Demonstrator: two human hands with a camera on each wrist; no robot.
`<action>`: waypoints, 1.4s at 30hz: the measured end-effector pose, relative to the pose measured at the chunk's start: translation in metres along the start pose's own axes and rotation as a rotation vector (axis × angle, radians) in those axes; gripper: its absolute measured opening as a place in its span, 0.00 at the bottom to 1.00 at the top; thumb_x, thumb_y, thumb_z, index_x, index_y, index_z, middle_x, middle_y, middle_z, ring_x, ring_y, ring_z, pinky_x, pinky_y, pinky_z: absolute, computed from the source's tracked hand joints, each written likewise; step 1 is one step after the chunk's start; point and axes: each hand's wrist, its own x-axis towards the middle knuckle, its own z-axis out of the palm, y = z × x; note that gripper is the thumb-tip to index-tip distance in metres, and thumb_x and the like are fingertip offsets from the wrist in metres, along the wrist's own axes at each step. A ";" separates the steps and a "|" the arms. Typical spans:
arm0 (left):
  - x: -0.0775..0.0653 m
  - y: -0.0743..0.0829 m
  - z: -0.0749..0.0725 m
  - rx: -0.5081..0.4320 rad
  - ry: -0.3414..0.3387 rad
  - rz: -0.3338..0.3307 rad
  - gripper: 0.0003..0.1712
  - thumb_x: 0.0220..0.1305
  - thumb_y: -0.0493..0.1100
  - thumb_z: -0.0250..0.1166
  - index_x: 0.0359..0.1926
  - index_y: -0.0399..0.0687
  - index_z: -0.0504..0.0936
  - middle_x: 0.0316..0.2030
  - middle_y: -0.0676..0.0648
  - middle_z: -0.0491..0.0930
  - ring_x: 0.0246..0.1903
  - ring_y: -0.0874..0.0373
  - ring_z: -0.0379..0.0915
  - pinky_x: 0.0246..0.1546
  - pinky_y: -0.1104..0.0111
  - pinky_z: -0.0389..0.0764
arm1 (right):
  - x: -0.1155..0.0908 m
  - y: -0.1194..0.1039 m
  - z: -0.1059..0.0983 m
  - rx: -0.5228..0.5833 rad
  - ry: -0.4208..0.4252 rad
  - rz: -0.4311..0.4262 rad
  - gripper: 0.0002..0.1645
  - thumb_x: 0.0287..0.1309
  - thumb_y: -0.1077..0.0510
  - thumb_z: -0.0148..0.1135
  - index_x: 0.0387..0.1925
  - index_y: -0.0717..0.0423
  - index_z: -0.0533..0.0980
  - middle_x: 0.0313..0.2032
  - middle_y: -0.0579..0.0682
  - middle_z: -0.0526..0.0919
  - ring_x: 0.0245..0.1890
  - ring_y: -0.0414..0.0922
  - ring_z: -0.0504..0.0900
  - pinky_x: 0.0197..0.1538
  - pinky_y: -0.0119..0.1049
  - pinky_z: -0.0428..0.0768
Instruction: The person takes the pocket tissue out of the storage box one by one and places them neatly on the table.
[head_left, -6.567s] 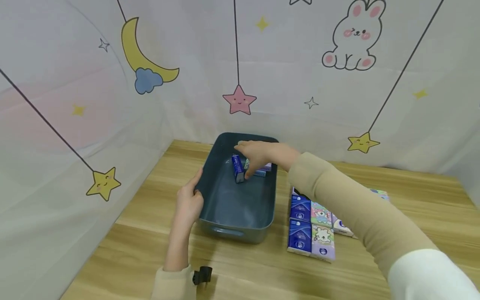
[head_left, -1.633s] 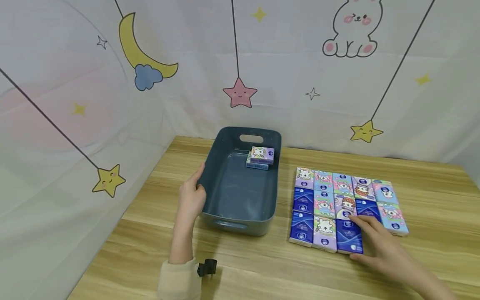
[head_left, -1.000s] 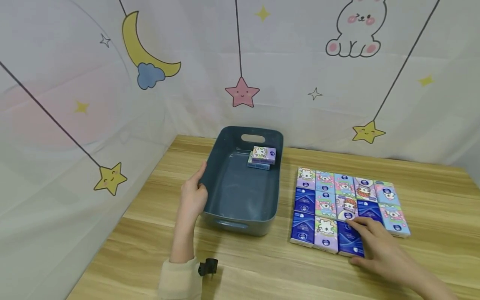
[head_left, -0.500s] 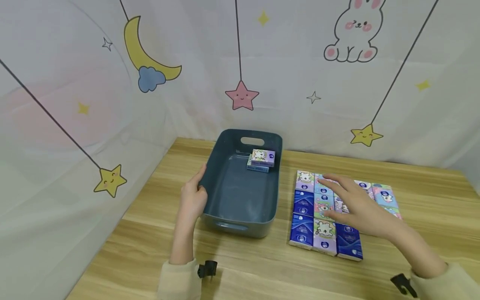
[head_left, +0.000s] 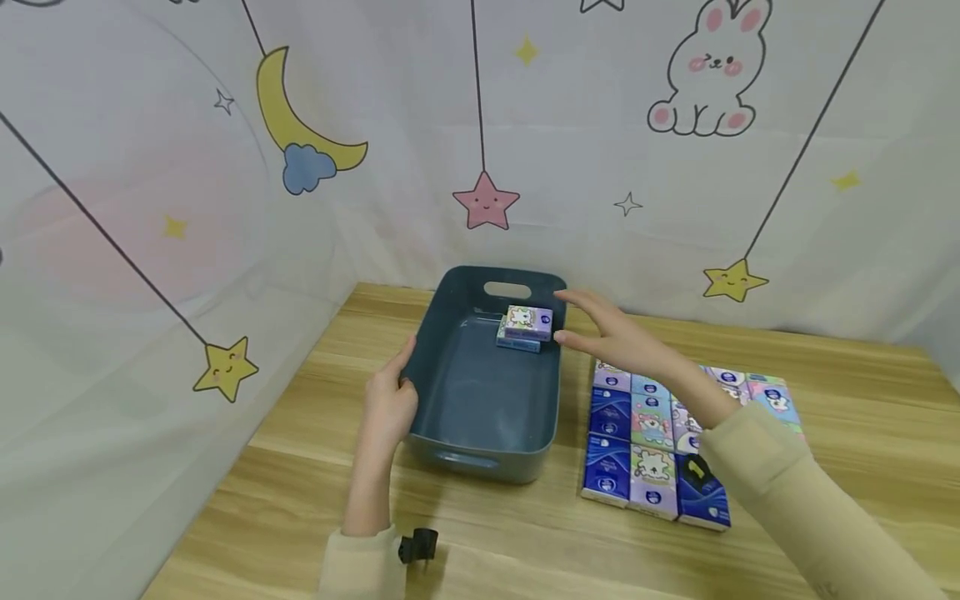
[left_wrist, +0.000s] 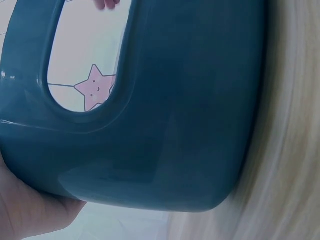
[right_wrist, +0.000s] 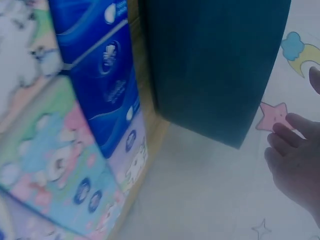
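Note:
A dark teal plastic bin [head_left: 480, 400] stands on the wooden table. My left hand [head_left: 392, 402] grips its left rim; the left wrist view shows the hand [left_wrist: 35, 210] against the bin's outer wall. Inside, at the far right corner, a purple cartoon tissue pack [head_left: 529, 322] lies on a light blue one [head_left: 517, 342]. My right hand [head_left: 618, 337] is over the bin's right rim, thumb and fingers spread apart with nothing between them, fingertips close to the purple pack. To the right, tissue packs lie in rows, among them a dark blue pack [head_left: 705, 504] at the near edge.
My right forearm covers part of the tissue pack rows [head_left: 651, 421]. A white cartoon-printed curtain [head_left: 570, 150] hangs directly behind and left of the table [head_left: 525, 550]. The bin has a handle hole [head_left: 507, 290] in its far wall.
The dark blue tissue pack left the bin and now lies at the rows' near edge. My right hand let go of it, then moved left and away to the bin. My left hand stayed.

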 end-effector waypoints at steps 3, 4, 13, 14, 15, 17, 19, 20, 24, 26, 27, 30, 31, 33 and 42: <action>0.000 0.000 0.000 -0.006 0.007 0.003 0.38 0.60 0.28 0.41 0.71 0.53 0.61 0.70 0.41 0.62 0.11 0.62 0.47 0.17 0.73 0.62 | 0.020 -0.004 0.003 -0.024 -0.005 0.002 0.43 0.62 0.45 0.59 0.73 0.52 0.55 0.73 0.58 0.55 0.73 0.60 0.52 0.69 0.64 0.55; 0.000 0.000 0.000 -0.007 0.010 0.005 0.38 0.60 0.28 0.42 0.71 0.53 0.61 0.70 0.41 0.62 0.11 0.62 0.47 0.17 0.73 0.62 | 0.027 -0.005 0.005 -0.041 -0.006 0.003 0.43 0.61 0.46 0.60 0.72 0.53 0.56 0.73 0.59 0.56 0.73 0.60 0.53 0.69 0.63 0.56; -0.001 -0.001 0.002 -0.017 0.016 0.006 0.38 0.59 0.27 0.42 0.71 0.53 0.62 0.70 0.40 0.62 0.11 0.63 0.46 0.21 0.71 0.65 | 0.069 -0.002 0.023 -0.246 -0.069 -0.014 0.43 0.58 0.52 0.63 0.71 0.61 0.58 0.69 0.63 0.63 0.68 0.60 0.64 0.66 0.57 0.66; -0.001 -0.001 0.002 -0.018 0.015 0.003 0.38 0.59 0.27 0.42 0.71 0.53 0.62 0.70 0.40 0.62 0.11 0.63 0.46 0.21 0.71 0.65 | 0.072 -0.002 0.025 -0.272 -0.079 -0.010 0.43 0.58 0.53 0.64 0.71 0.62 0.58 0.69 0.63 0.63 0.68 0.60 0.64 0.66 0.57 0.66; -0.001 -0.002 0.001 -0.017 0.017 0.002 0.38 0.59 0.27 0.42 0.71 0.53 0.62 0.70 0.41 0.62 0.11 0.63 0.46 0.22 0.70 0.65 | 0.074 -0.002 0.027 -0.305 -0.085 -0.007 0.44 0.57 0.54 0.64 0.71 0.62 0.58 0.69 0.63 0.63 0.68 0.60 0.64 0.66 0.57 0.67; -0.001 -0.002 0.001 -0.018 0.019 0.000 0.38 0.60 0.28 0.42 0.71 0.53 0.62 0.70 0.41 0.62 0.12 0.62 0.47 0.22 0.70 0.65 | 0.079 -0.004 0.030 -0.368 -0.101 0.002 0.46 0.55 0.54 0.66 0.71 0.63 0.58 0.69 0.64 0.64 0.66 0.60 0.67 0.65 0.56 0.68; -0.001 -0.002 0.000 -0.023 0.020 0.002 0.38 0.60 0.28 0.42 0.71 0.53 0.62 0.70 0.41 0.62 0.12 0.62 0.46 0.21 0.70 0.65 | 0.084 -0.006 0.033 -0.453 -0.125 0.013 0.47 0.54 0.53 0.68 0.70 0.64 0.58 0.68 0.64 0.65 0.65 0.60 0.68 0.64 0.55 0.69; -0.001 -0.002 -0.001 -0.023 0.022 0.000 0.38 0.60 0.28 0.42 0.71 0.54 0.62 0.70 0.41 0.62 0.12 0.62 0.46 0.21 0.71 0.64 | 0.087 -0.008 0.034 -0.496 -0.142 0.019 0.47 0.53 0.53 0.68 0.70 0.64 0.58 0.68 0.64 0.65 0.65 0.60 0.68 0.64 0.54 0.69; -0.001 -0.001 -0.003 -0.023 0.026 -0.005 0.38 0.60 0.28 0.42 0.71 0.54 0.61 0.70 0.41 0.62 0.11 0.62 0.46 0.19 0.72 0.63 | 0.096 -0.011 0.036 -0.652 -0.218 0.044 0.48 0.53 0.49 0.68 0.69 0.66 0.59 0.66 0.64 0.67 0.64 0.59 0.70 0.63 0.53 0.71; -0.001 -0.001 -0.003 -0.016 0.026 -0.006 0.38 0.60 0.28 0.42 0.71 0.54 0.62 0.70 0.41 0.62 0.12 0.61 0.47 0.20 0.71 0.64 | 0.100 -0.011 0.037 -0.709 -0.251 0.067 0.47 0.54 0.47 0.67 0.68 0.66 0.61 0.65 0.63 0.69 0.62 0.58 0.72 0.62 0.52 0.72; -0.001 -0.001 -0.003 -0.015 0.024 -0.005 0.38 0.60 0.28 0.42 0.71 0.54 0.62 0.70 0.41 0.62 0.13 0.61 0.48 0.21 0.70 0.65 | 0.101 -0.011 0.037 -0.736 -0.266 0.081 0.45 0.54 0.46 0.66 0.67 0.66 0.63 0.64 0.62 0.71 0.61 0.57 0.73 0.62 0.52 0.72; -0.001 -0.002 -0.002 -0.010 0.023 -0.005 0.38 0.60 0.28 0.42 0.71 0.54 0.62 0.70 0.41 0.62 0.14 0.60 0.48 0.24 0.68 0.65 | 0.105 -0.011 0.038 -0.789 -0.305 0.122 0.37 0.54 0.45 0.65 0.60 0.62 0.71 0.61 0.59 0.75 0.58 0.54 0.76 0.60 0.50 0.73; -0.001 -0.002 -0.001 -0.011 0.022 -0.008 0.38 0.60 0.28 0.42 0.71 0.54 0.62 0.70 0.41 0.62 0.14 0.60 0.48 0.24 0.68 0.65 | 0.106 -0.011 0.038 -0.794 -0.314 0.136 0.33 0.55 0.45 0.65 0.57 0.61 0.74 0.59 0.58 0.76 0.56 0.53 0.77 0.59 0.49 0.75; -0.001 -0.003 0.000 -0.014 0.018 -0.012 0.38 0.60 0.28 0.42 0.71 0.55 0.62 0.69 0.41 0.63 0.12 0.61 0.47 0.21 0.69 0.65 | 0.108 -0.012 0.039 -0.786 -0.321 0.164 0.25 0.55 0.47 0.65 0.50 0.58 0.77 0.56 0.56 0.79 0.52 0.52 0.79 0.55 0.49 0.77; -0.001 -0.002 0.001 -0.039 0.006 -0.015 0.38 0.62 0.28 0.41 0.72 0.57 0.60 0.71 0.42 0.60 0.10 0.64 0.46 0.19 0.72 0.64 | 0.114 -0.010 0.046 -0.849 -0.304 0.165 0.23 0.59 0.52 0.60 0.54 0.59 0.77 0.60 0.61 0.72 0.58 0.56 0.73 0.59 0.52 0.74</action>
